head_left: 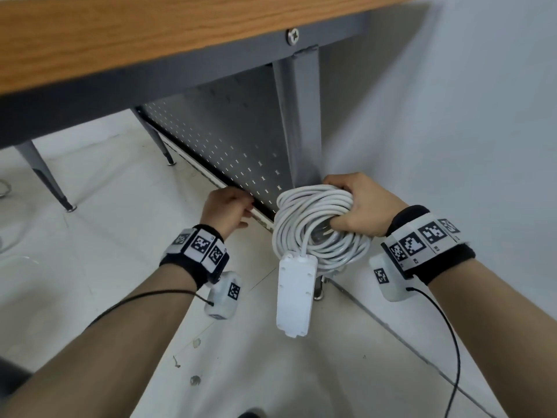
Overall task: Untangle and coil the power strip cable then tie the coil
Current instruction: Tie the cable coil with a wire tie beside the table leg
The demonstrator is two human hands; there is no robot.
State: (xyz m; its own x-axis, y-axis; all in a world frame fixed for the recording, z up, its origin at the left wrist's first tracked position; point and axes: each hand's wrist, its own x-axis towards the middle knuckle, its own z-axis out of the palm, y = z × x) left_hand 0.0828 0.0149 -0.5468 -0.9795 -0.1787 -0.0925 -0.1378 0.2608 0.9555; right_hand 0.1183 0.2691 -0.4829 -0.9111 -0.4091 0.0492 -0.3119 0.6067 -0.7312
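Note:
A white cable lies wound into a round coil point(304, 236) of several loops, held up in the air. My right hand point(366, 206) grips the coil's right side, fingers curled through the middle. The white power strip body point(295, 294) hangs down from the coil on a short length of cable. My left hand point(227, 209) is apart from the coil, to its left, with fingers curled in front of the desk's lower panel edge; whether it holds anything is hidden. No tie is visible around the coil.
A wooden desk top point(150, 34) with a grey metal frame runs overhead. Its perforated grey panel point(229, 140) and leg point(301, 122) stand just behind the coil. A grey wall point(452, 116) is at the right. Pale floor tiles point(120, 212) lie below.

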